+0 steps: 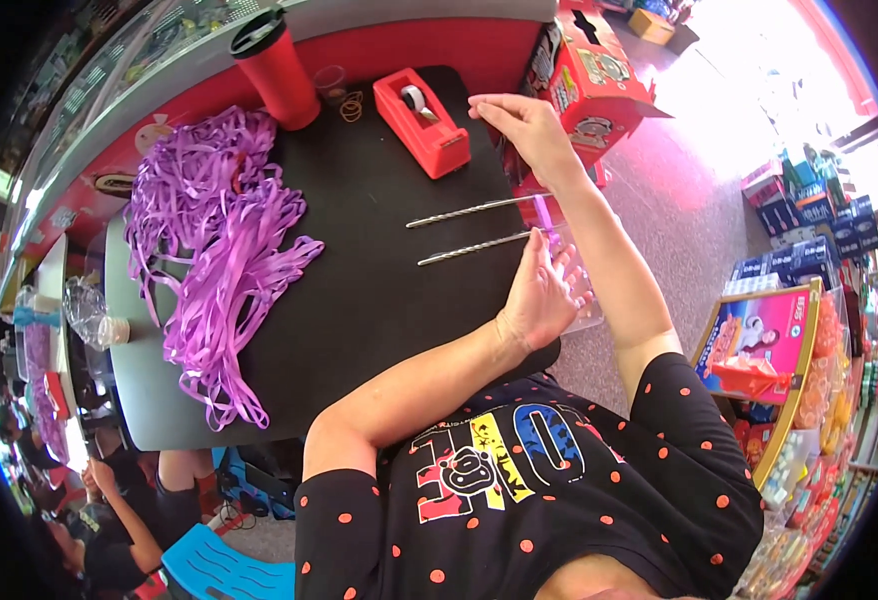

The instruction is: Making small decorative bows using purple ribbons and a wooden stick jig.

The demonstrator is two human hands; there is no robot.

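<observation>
Two thin twisted metal rods, an upper rod (471,212) and a lower rod (471,248), point left over the table from its right side. A short purple ribbon (543,212) runs across their right ends. My left hand (541,300) is closed at that ribbon, its thumb by the lower rod's end. Beyond it my right hand (527,130) is raised to the right of a red tape dispenser (423,125), thumb and fingers pinched together. Whether anything small sits in that pinch I cannot make out. A big tangled heap of purple ribbon (224,260) covers the table's left side.
The black table (359,330) has a red tumbler (277,75) and rubber bands (351,106) at its far edge. A red box (599,90) stands beyond my right hand. A clear plastic container (591,308) shows behind my left hand. A blue chair (224,565) is at lower left.
</observation>
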